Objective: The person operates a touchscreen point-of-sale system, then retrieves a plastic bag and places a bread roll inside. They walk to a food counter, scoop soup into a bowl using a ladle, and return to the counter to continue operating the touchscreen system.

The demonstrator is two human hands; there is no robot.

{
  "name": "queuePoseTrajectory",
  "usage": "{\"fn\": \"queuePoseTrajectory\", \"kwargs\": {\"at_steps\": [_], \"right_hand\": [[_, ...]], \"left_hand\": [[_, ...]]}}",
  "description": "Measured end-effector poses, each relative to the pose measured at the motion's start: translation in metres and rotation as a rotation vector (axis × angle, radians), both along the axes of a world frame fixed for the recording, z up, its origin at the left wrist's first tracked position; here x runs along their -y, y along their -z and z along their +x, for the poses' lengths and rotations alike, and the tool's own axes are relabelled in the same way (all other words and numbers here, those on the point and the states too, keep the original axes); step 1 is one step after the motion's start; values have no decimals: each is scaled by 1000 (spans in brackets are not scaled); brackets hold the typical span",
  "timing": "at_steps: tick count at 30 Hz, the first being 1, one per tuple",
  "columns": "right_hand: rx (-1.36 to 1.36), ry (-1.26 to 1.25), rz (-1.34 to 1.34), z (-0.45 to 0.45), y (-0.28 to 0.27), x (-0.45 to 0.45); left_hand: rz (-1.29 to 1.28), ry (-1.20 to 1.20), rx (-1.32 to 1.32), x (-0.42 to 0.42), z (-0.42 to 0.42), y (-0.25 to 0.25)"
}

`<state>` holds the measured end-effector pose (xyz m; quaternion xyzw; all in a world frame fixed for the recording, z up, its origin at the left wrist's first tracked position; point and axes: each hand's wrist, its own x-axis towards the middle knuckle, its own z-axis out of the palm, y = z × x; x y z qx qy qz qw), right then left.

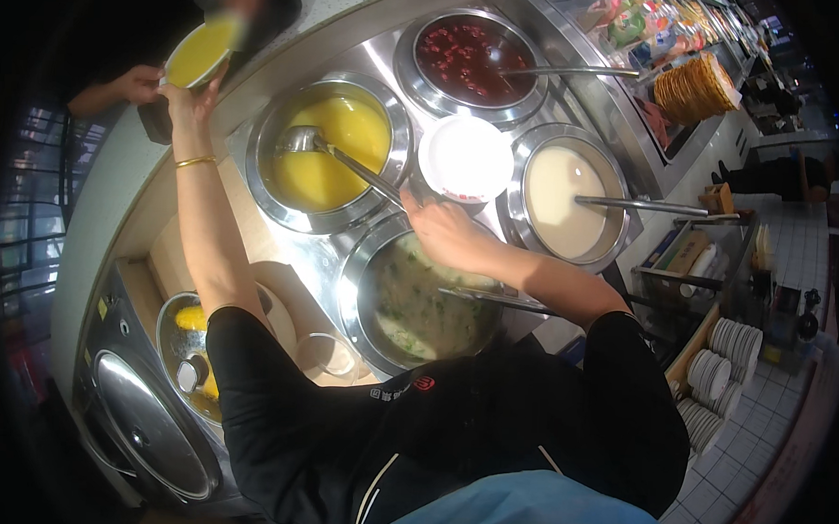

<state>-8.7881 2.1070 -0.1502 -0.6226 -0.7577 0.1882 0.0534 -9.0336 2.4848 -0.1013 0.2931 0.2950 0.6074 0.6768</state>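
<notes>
My left hand (191,105) reaches out over the counter and holds the underside of a white bowl (175,49) full of yellow porridge (201,55). Another person's hand (143,84) touches the same bowl at its rim. My right hand (445,232) grips the handle of a metal ladle (360,171), whose scoop rests in the yellow porridge of a steel pot (258,177). Below that hand is a pot (354,315) of greenish soup with its own metal utensil (470,293). Beside it stands a stack of white bowls (466,158).
A pot of dark red soup (461,55) and one of cream-coloured liquid (560,197) hold metal-handled utensils. A glass lid (181,347) covers yellow food at left, near an oval metal lid (154,426). White dishes (708,374) stand stacked at right; a person (776,176) is farther off.
</notes>
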Motion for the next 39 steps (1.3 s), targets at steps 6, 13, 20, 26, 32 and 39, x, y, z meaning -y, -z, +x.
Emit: {"fn": "queuePoseTrajectory", "kwargs": {"at_steps": [6,13,20,26,32,39], "right_hand": [[149,31,118,-21,30,-4],[-96,98,23,-24,41,-12],[-69,1034,282,80,52,22],[-759,1253,-246,133,77,9],[-1034,1137,-78,138,64,9],[-1517,781,193,117,11,54]], "left_hand": [[-7,-28,16,-24,10,5],[-136,175,101,47,40,61],[-42,217,-70,270,90,46],[-124,284,-109,354,88,69],[-198,287,-212,388,86,55],[-70,281,-230,424,111,70]]}}
